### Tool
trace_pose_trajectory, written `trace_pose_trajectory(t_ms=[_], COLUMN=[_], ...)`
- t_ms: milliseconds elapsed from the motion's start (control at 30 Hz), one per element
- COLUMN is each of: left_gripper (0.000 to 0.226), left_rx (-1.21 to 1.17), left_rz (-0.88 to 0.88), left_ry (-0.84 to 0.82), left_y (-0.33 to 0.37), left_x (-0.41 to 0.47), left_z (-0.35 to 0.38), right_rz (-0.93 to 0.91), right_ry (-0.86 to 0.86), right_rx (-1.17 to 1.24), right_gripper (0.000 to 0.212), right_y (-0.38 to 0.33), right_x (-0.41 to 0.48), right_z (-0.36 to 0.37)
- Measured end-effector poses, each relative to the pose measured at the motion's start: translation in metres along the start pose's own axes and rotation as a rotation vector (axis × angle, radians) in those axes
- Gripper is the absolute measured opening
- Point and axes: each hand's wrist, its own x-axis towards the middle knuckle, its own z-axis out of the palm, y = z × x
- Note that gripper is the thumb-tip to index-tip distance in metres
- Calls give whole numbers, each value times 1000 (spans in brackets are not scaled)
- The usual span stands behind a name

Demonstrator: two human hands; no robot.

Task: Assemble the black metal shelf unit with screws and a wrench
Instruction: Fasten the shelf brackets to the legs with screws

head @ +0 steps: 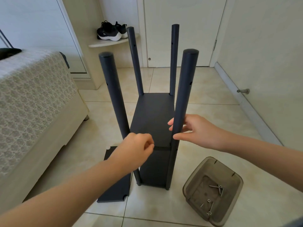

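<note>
Shelf unit: the black metal shelf unit (pixel 154 122) stood upright on the pale tiled floor (pixel 213 99), just in front of the person, with four round black posts rising well above its flat middle panel.
Right hand: the right hand (pixel 196 128) held the near-right round black post (pixel 185 89) just above the middle panel, thumb across the front and fingers behind it.
Left hand: the left hand (pixel 139 146) was in front of the lower part of the near-left round black post (pixel 113 95), its fingers curled in with the thumb against the forefinger; I could not tell whether anything was held between them.
Loose panel: a flat black metal panel with notched corners (pixel 114 194) lay on the floor just left of the unit, partly hidden under the left forearm.
Hardware: a smoky translucent plastic tub (pixel 195 177) sat on the floor to the right of the unit, holding a few long silver screws (pixel 214 187) and small rings.
Surroundings: a bed with a pale patterned cover (pixel 32 95) stood to the left, and a pair of black sneakers with white soles (pixel 109 32) rested on a corner ledge beyond.
</note>
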Motion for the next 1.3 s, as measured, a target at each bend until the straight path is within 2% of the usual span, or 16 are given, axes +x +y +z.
trace_pose_trajectory(t_ms=[67,133,233,333,533,733,833,1000,1200,1300], left_gripper=[19,43,78,90,92,96,99,97,95,93], left_rx=[64,163,338,431,523,564,502,449,418,416], left_rz=[155,250,274,294,297,231,226,233,214,217], left_ry=[91,105,5,-41,-45,-1,32,47,57,62], left_y=[-2,-8,-19,-25,-18,-4,5,12,18,19], left_x=[3,11,24,33,43,40,39,39,40,41], left_z=[13,28,45,54,59,69,68,64,64,65], right_rz=[-1,7,8,8,13,-19,-17,39,198,313], right_ry=[-26,-49,-73,-102,-102,13,43,68,-33,-170], right_rx=[-6,-23,-76,-102,-144,-134,-122,-30,-164,-283], right_gripper=[22,22,31,39,39,38,36,21,12,19], right_y=[-3,-4,-7,-11,-9,0,5,24,82,118], right_x=[1,0,0,0,-3,-11,-15,-27,-45,-52], right_z=[-4,-5,-6,-9,-13,-6,-4,-11,-11,5])
